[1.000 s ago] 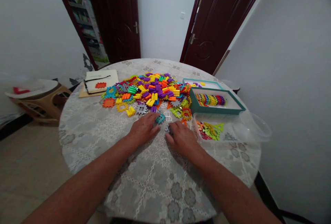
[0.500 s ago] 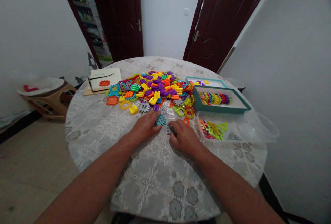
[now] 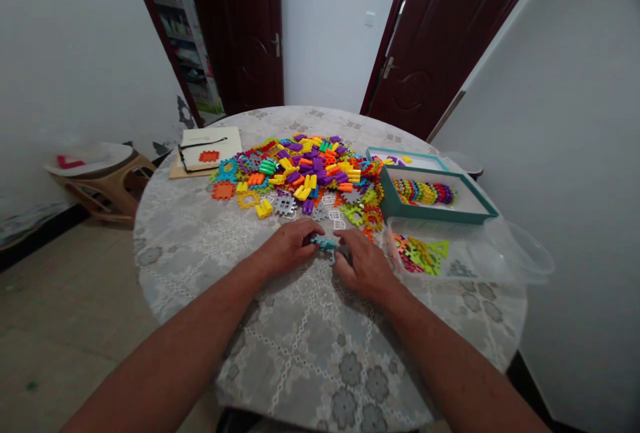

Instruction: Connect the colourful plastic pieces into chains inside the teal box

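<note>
My left hand (image 3: 291,244) is closed on a blue toothed building piece (image 3: 323,242), which it holds tilted at the near side of a heap of toys. Close on its right, my right hand (image 3: 364,261) grips a grey building piece (image 3: 345,254), mostly covered by the fingers. The two pieces meet or overlap between my hands; whether they are joined I cannot tell. Just beyond my fingers lie a grey toothed square (image 3: 285,205) and a purple tube piece (image 3: 307,207).
A colourful heap of plastic pieces (image 3: 315,166) covers the table's middle. To the right are a teal box (image 3: 440,213) with strung beads and a clear plastic tub (image 3: 470,246) with flat pieces. Glasses (image 3: 203,145) rest on a notebook (image 3: 233,139) at left.
My left hand has lifted the blue piece off the tablecloth and brought it to the grey piece in my right hand. The camera view has shifted slightly.
</note>
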A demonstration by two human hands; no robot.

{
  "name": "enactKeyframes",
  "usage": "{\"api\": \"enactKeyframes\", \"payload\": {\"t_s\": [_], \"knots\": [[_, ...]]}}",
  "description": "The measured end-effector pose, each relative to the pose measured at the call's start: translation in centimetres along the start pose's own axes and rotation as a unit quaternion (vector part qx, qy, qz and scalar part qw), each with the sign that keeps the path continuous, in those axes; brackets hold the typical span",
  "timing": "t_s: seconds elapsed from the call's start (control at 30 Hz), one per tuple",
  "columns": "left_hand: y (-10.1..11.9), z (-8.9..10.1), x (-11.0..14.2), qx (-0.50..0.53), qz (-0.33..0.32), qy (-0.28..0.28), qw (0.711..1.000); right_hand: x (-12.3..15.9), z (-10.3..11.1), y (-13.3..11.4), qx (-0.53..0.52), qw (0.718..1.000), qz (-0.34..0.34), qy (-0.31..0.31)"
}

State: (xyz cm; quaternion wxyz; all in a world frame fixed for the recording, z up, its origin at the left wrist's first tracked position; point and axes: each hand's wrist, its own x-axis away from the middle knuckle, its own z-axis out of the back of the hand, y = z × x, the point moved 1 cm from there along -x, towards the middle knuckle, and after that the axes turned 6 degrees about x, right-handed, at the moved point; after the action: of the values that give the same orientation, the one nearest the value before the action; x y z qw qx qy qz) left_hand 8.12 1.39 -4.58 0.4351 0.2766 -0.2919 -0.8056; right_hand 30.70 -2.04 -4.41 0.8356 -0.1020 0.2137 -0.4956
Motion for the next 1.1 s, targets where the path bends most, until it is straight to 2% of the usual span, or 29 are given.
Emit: {"api": "enactKeyframes", "payload": {"t_s": [0.1, 0.17, 0.23, 0.33, 0.4, 0.53, 0.7, 0.97, 1.1], "knots": [[0.6, -0.4, 0.2, -0.002, -0.017, -0.015, 1.000, -0.1, -0.5, 0.1, -0.054, 0.997, 0.049, 0.005], [0.7, -0.2, 0.2, -0.002, -0.026, -0.030, 0.999, -0.1, -0.7, 0.1, -0.060, 0.997, 0.043, -0.003], [0.5, 0.3, 0.2, -0.011, -0.025, -0.015, 1.000, -0.2, -0.8, 0.1, -0.062, 0.998, 0.013, 0.013], [-0.4, 0.9, 0.1, -0.044, -0.015, 0.055, 0.997, -0.4, -0.5, 0.3, -0.081, 0.993, -0.057, 0.065], [-1.2, 0.8, -0.1, -0.073, -0.018, 0.077, 0.994, -0.4, -0.2, 0.5, -0.096, 0.986, -0.104, 0.088], [-1.9, -0.3, -0.7, -0.149, -0.005, 0.058, 0.987, -0.5, 0.1, 0.7, -0.121, 0.977, -0.151, 0.089], [-1.1, -1.5, -1.4, -0.233, 0.022, 0.048, 0.971, -0.6, -0.5, 0.9, -0.150, 0.970, -0.173, 0.080], [-0.8, -1.2, -1.3, -0.257, 0.005, 0.018, 0.966, -0.7, -1.3, 2.1, -0.211, 0.944, -0.238, 0.086], [-0.6, -1.2, -1.5, -0.254, 0.010, 0.026, 0.967, -0.9, -1.3, 2.1, -0.210, 0.946, -0.232, 0.080]]}}
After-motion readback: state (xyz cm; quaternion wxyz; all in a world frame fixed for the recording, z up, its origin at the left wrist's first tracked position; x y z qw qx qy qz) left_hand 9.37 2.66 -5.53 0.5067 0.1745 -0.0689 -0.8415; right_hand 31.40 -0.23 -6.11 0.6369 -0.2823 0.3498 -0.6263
